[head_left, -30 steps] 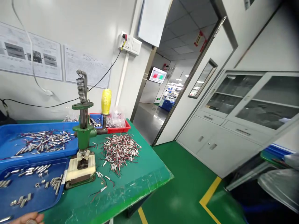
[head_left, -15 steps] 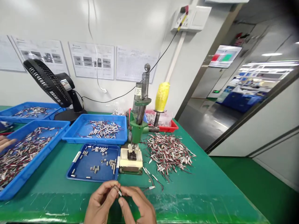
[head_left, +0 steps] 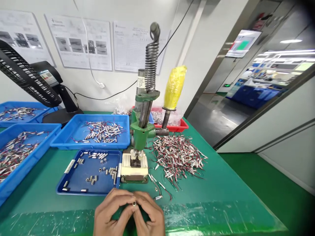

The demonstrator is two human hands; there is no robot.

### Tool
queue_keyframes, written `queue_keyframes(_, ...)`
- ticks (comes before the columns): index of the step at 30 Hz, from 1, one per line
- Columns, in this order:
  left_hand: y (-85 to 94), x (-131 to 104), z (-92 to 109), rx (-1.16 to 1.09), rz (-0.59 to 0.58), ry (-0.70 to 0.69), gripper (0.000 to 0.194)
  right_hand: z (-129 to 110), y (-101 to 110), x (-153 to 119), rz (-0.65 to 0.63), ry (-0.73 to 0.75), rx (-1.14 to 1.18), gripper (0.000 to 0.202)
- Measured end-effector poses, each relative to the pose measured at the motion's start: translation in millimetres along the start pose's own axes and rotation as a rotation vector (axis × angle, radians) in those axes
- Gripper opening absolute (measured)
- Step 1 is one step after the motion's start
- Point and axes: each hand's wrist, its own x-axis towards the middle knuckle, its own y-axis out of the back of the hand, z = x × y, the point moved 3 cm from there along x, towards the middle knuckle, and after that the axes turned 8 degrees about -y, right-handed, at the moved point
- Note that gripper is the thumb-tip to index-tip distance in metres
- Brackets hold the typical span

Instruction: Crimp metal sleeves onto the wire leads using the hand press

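Observation:
At the front edge of the green table, my left hand and my right hand meet fingertip to fingertip. Between them they pinch a small metal cylinder, its round end facing up. Just beyond my hands stands a green hand press on a cream base. Left of it lies a dark blue tray with several loose metal cylinders. A few wired pieces lie on the table right of the press base.
A large pile of wired pieces lies right of the press. Blue bins stand at the back and left, by a black fan. The press's yellow-wrapped handle rises before a red bin.
The person's hand at the left bin has left the view. My hands have come closer together, and the held piece now shows its round end. The camera view has shifted.

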Motion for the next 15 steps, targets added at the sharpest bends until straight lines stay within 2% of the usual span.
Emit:
queue_keyframes(5, 1.2, -2.1, -4.7, 0.012, 0.02, 0.134, 0.007, -2.4, -1.6, 1.5, -0.008, 0.003, -0.056, 0.025)
queue_keyframes(10, 0.3, -4.5, -8.9, 0.013, 0.016, 0.166, 0.005, -4.0, -2.9, 1.8, -0.029, 0.026, -0.103, 0.027)
queue_keyframes(12, 1.7, -2.7, -9.0, 0.038, -0.014, 0.15, 0.004, -2.9, -1.3, 2.2, -0.035, 0.055, -0.15, 0.028)
queue_keyframes(15, 7.1, 3.4, -6.8, 0.127, -0.124, 0.088, 0.006, 1.8, 4.3, 2.2, -0.039, 0.146, -0.29, 0.027)
